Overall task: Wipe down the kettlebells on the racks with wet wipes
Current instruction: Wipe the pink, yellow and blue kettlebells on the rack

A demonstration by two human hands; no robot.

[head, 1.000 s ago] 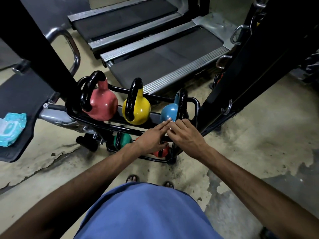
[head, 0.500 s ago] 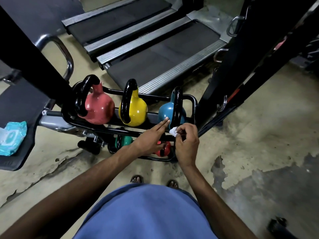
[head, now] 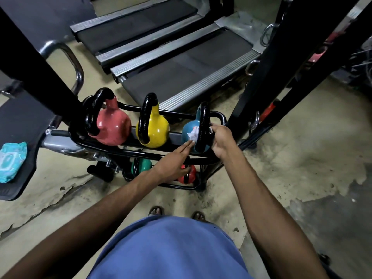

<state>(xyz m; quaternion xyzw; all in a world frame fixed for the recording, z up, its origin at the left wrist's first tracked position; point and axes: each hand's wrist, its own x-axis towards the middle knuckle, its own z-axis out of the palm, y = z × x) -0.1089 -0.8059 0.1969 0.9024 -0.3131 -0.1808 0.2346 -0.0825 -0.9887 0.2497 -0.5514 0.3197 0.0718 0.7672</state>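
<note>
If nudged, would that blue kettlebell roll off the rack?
Probably stays: the blue kettlebell looks solid and heavy and sits between the rack rails. Its glossy coat may feel slippery under the wet wipe.

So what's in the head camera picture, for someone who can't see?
A person presses a white wet wipe against a round blue kettlebell, rightmost of three on the top shelf of a black metal rack.

Left hand (head: 173,160) and white wipe (head: 192,135) on blue kettlebell (head: 187,125).
</note>
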